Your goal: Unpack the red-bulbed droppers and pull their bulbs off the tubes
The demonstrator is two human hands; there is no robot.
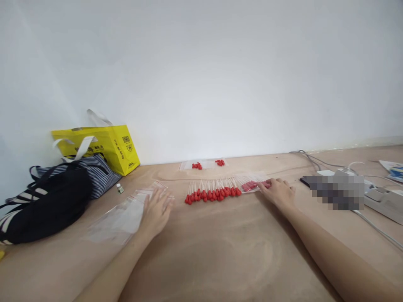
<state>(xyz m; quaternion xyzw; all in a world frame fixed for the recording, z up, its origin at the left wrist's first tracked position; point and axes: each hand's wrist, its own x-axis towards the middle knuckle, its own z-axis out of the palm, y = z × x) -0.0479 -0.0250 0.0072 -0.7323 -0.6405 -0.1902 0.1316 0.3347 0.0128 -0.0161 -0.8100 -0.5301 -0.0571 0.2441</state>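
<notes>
My left hand (156, 213) lies over a stack of clear zip bags (118, 219), fingers spread on their upper right part. On the far right of a row of red-tipped sticks, my right hand (278, 193) grips the edge of a clear plastic bag (252, 179). Inside that bag are several more red-tipped sticks, seen through the plastic. The loose red-tipped sticks (212, 193) lie side by side between my hands, red ends toward me and pale stems pointing to the wall.
Behind the row lies another clear bag (208, 165) with two red clusters. A small bottle (119, 188), a black bag (53, 205) and a yellow bag (126, 149) stand at left. On the right are a dark blurred device (305, 180), cables and a power strip (385, 203).
</notes>
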